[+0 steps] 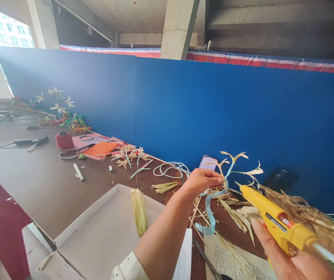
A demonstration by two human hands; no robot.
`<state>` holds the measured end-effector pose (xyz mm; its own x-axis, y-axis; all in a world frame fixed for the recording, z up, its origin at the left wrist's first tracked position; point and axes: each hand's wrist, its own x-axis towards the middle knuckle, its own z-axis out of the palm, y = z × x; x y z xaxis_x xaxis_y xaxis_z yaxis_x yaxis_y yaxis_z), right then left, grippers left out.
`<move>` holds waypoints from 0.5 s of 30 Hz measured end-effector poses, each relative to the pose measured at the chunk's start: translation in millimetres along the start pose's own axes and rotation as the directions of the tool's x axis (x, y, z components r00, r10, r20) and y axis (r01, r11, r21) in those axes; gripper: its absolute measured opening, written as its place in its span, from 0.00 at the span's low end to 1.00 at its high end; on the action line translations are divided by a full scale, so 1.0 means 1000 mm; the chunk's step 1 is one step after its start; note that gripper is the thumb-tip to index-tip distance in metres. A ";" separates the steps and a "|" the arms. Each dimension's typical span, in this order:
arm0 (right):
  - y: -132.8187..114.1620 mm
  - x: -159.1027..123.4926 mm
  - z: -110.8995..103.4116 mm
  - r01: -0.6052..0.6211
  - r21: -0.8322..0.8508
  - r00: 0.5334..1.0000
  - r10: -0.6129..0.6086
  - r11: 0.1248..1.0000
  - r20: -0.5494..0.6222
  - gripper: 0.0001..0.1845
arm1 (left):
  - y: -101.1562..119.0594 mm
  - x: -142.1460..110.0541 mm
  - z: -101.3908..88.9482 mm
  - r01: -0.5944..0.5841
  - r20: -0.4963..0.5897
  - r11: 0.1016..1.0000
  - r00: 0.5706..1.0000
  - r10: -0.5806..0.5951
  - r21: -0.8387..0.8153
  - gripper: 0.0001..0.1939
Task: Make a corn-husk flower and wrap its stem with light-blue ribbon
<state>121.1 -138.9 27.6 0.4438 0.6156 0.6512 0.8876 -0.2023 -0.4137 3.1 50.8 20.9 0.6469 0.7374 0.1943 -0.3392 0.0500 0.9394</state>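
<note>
My left hand [202,180] is closed in a pinch on a small craft stem [233,169] wrapped in light blue ribbon, with dried husk leaves at its tips. A loose tail of the blue ribbon [210,217] hangs from it to the table. My right hand [289,256] grips a yellow hot glue gun [277,222], its nozzle pointing up-left toward the stem, a little apart from it. A clear glue stick [333,259] sticks out of the gun's back.
Dried husk strips [303,214] are piled on the brown table [38,182] at right. A white cardboard tray [97,237] holds a husk bundle [139,212]. Printed paper and scissors [210,264] lie near me. Farther left lie finished paper flowers [57,103], a red spool [64,140], orange paper and cables. A blue partition [242,112] stands behind.
</note>
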 end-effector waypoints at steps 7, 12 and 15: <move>-0.012 0.003 0.003 0.027 -0.046 0.997 -0.024 0.999 0.073 0.30 | 0.003 -0.002 0.001 -0.010 0.007 1.000 1.000 0.010 -0.003 0.15; -0.006 0.004 0.005 -0.012 -0.075 0.992 0.022 0.997 0.128 0.29 | 0.005 -0.003 0.003 -0.001 0.010 1.000 1.000 0.001 0.029 0.13; -0.005 0.006 0.006 0.004 -0.075 0.992 0.006 0.997 0.127 0.28 | 0.007 -0.005 0.004 0.006 0.012 0.999 1.000 -0.006 0.035 0.14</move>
<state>118.8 -129.2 29.5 0.4300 0.7059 0.5628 0.8960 -0.2568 -0.3624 0.2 45.2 27.2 0.6571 0.7291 0.1917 -0.3113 0.0308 0.9498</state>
